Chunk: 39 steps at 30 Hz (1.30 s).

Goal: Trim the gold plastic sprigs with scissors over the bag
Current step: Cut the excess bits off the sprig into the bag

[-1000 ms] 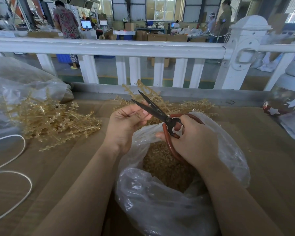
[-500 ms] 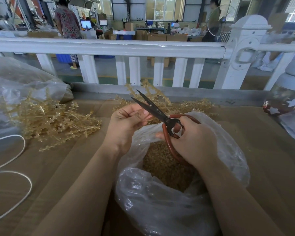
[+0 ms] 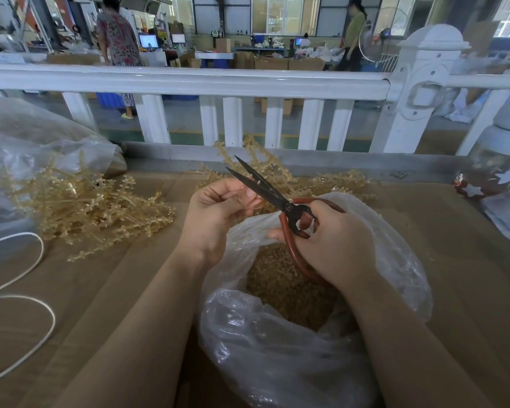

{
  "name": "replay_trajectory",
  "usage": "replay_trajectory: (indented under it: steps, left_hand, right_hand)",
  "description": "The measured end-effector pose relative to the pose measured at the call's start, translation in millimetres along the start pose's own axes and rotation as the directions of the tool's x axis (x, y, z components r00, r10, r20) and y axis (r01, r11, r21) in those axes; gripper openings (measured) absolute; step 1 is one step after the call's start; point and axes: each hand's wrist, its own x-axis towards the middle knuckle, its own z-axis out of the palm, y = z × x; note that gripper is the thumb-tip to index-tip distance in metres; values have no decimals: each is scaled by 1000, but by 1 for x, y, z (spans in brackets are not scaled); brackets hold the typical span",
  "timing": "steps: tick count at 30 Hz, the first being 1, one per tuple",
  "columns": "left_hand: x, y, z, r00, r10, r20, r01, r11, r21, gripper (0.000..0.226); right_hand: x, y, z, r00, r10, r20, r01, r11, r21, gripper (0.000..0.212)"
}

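Two hands: both stay over the open bag [image 3: 395,278], close together, as in the earlier pictures.
Left hand [image 3: 215,213]: its fingers pinch a gold sprig [image 3: 256,160] whose branches stand up behind the blades; the pinch itself sits just beside the lower blade.
Right hand [image 3: 333,245]: curled through the red loop handles of the scissors [image 3: 265,188], clamped on them.
Change: little; the blades remain parted in a narrow V and have barely shifted, while the sprig has been turned slightly behind them.
Meaning: by the look of it, the person is between snips, lining up the next branch; whether a piece lies between the blades cannot be told.
Bag contents: gold cuttings [image 3: 289,287] already fill the bottom, so much trimming seems done.
Left to do: a sprig pile [image 3: 86,207] waits on the brown table [image 3: 454,260] to the left, more lies beyond the hands.
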Motion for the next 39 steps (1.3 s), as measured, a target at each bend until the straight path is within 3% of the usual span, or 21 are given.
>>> replay_trajectory:
  steps: [7, 13, 19, 22, 29, 35, 39]
  left_hand:
    - [2, 0, 1, 999, 30, 10, -30, 1000, -2, 9]
    - [1, -1, 0, 997, 66, 42, -69, 994, 80, 14]
    - [1, -3, -1, 993, 107, 44, -114, 972, 207, 7]
    - [1, -2, 0, 992, 117, 50, -126, 966, 227, 15]
    - [1, -4, -2, 991, 119, 67, -130, 970, 207, 14]
    - [1, -4, -3, 991, 107, 86, -122, 974, 191, 7]
    - [-1, 1, 1, 992, 65, 105, -75, 993, 91, 4]
  right_hand:
    - [0, 2, 1, 1000, -9, -3, 9, 1000, -13, 72]
    - [0, 1, -1, 1000, 3, 2, -3, 999, -45, 93]
    - [1, 3, 1, 1000, 16, -1, -16, 998, -68, 86]
    - [1, 4, 2, 1000, 7, -7, -7, 997, -79, 82]
    - [-1, 3, 2, 999, -14, -41, 11, 998, -65, 71]
    - [0, 4, 2, 1000, -8, -30, 6, 998, -58, 78]
    - [-1, 2, 2, 1000, 18, -4, -18, 1000, 26, 73]
